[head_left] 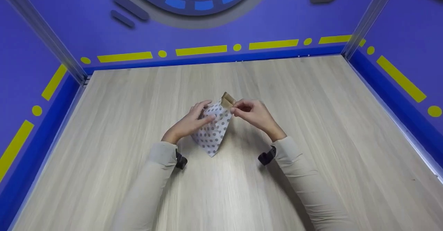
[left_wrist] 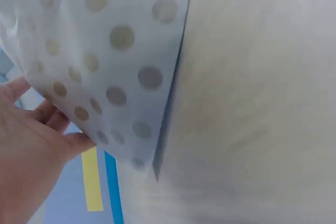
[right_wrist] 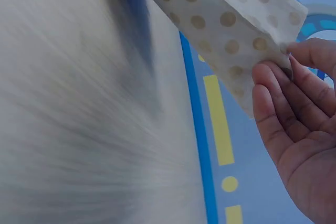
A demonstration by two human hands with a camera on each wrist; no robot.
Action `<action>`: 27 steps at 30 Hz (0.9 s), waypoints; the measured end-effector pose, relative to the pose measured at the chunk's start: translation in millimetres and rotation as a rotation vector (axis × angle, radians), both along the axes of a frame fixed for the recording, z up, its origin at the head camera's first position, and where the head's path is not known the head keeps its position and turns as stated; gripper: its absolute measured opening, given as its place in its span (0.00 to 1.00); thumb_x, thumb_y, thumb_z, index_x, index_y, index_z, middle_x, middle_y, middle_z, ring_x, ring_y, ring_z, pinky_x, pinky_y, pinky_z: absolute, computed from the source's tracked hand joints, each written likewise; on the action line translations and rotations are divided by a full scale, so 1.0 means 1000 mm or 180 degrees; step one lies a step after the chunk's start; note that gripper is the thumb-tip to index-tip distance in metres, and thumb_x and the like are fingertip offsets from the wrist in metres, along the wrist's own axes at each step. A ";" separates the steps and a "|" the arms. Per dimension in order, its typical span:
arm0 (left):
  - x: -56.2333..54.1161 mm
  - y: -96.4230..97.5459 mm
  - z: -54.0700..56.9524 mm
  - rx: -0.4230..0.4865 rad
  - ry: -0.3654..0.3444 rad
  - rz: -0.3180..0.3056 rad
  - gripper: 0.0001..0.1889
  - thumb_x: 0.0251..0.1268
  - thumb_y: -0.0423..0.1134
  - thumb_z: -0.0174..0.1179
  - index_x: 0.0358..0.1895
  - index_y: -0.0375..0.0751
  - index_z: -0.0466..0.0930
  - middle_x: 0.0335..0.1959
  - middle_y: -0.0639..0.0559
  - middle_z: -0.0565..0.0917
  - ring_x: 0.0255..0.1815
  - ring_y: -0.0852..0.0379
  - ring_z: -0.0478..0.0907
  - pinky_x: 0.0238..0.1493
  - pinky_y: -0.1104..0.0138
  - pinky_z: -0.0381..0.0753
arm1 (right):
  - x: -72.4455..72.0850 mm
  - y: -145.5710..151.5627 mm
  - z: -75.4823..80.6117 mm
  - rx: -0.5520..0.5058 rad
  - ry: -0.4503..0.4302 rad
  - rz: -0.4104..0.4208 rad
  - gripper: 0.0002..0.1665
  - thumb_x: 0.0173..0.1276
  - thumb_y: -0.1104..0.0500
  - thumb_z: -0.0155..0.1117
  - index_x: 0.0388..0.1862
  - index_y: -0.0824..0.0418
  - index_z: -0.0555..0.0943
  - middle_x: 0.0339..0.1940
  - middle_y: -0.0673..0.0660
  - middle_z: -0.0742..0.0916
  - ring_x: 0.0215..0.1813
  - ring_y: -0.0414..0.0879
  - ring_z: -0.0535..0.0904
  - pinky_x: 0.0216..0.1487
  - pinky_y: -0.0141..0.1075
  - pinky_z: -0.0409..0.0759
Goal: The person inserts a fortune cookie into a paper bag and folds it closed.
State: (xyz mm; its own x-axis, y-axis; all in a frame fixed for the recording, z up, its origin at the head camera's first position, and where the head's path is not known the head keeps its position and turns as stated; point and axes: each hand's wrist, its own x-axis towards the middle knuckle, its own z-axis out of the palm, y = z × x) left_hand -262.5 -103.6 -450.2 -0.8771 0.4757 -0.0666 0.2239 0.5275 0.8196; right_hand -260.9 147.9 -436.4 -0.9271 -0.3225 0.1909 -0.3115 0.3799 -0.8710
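Observation:
A white paper bag with grey-brown polka dots is tilted above the table, one corner pointing toward the person. At its far end a brown paper part shows, folded at an angle. My right hand pinches the bag's edge beside this brown part between thumb and fingertips. In the right wrist view, the right hand has its other fingers curled below the pinched corner. My left hand lies along the bag's left side, thumb over the dotted face and fingers spread apart. Some left fingers pass behind the bag in the left wrist view.
The light wood-grain table lies beneath both hands. Blue-purple walls with yellow stripes border it at the back and both sides. Metal posts stand at the back corners. Each wrist wears a small black camera.

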 end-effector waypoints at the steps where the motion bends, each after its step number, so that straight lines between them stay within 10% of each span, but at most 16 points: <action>1: 0.000 0.001 0.000 0.0085 -0.0002 0.0023 0.38 0.69 0.62 0.48 0.76 0.52 0.48 0.73 0.44 0.58 0.74 0.45 0.54 0.73 0.47 0.54 | 0.000 0.001 0.002 -0.0021 0.0038 -0.0027 0.12 0.65 0.59 0.66 0.40 0.69 0.84 0.37 0.64 0.87 0.35 0.43 0.81 0.36 0.25 0.77; 13: 0.001 0.013 0.000 0.1009 -0.0103 0.0526 0.25 0.74 0.40 0.50 0.70 0.36 0.63 0.64 0.41 0.71 0.60 0.48 0.70 0.57 0.60 0.75 | 0.000 0.010 0.015 -0.0241 0.0654 -0.0231 0.11 0.63 0.58 0.69 0.43 0.62 0.86 0.39 0.57 0.89 0.37 0.45 0.84 0.39 0.27 0.81; 27: 0.002 0.026 0.000 0.1535 -0.0351 0.0799 0.23 0.65 0.38 0.61 0.61 0.38 0.71 0.49 0.48 0.73 0.47 0.57 0.72 0.44 0.70 0.75 | 0.004 0.011 0.019 -0.0435 0.0893 -0.0327 0.16 0.63 0.59 0.68 0.49 0.64 0.84 0.42 0.59 0.88 0.41 0.43 0.85 0.45 0.27 0.81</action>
